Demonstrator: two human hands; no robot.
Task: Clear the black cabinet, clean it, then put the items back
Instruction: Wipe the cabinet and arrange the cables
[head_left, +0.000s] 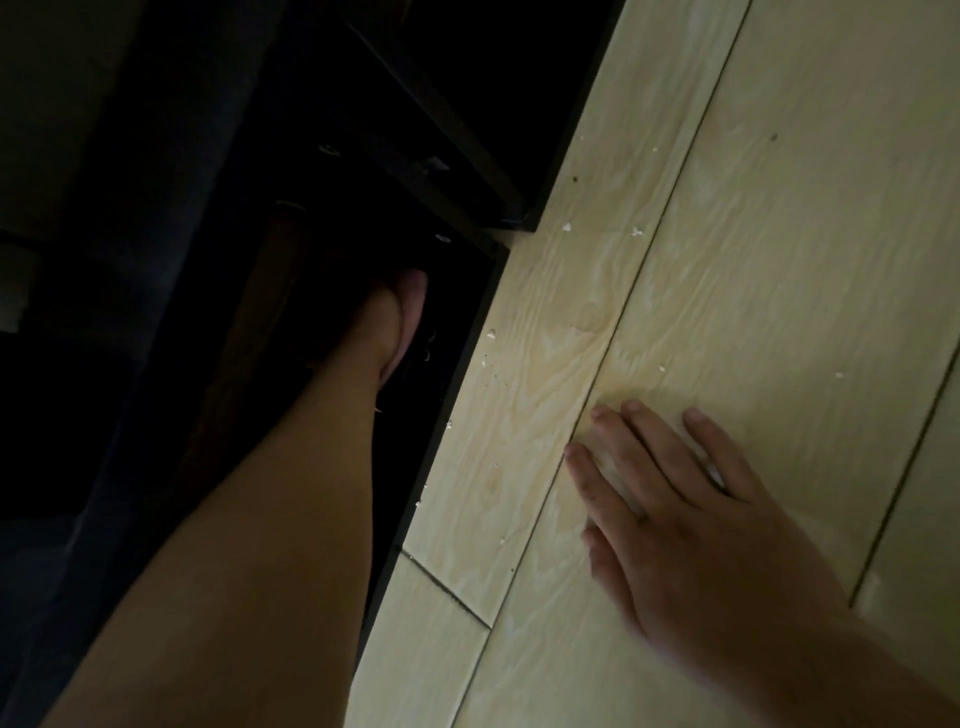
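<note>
The floor (779, 234) under your right hand (691, 525), at four o'clock, is pale plank with a printed-looking wood grain. It is smooth, has a soft sheen, and is split by thin dark seams. The white crumbs (566, 227) scattered over it toward twelve o'clock look dull and chalky. At ten o'clock, the black cabinet (467, 353) shows flat matt panels with a hard, clean edge. It is too dark there to tell wood from board. Inside it, the small pale fittings (442, 238) catch the light like metal or glossy plastic.
</note>
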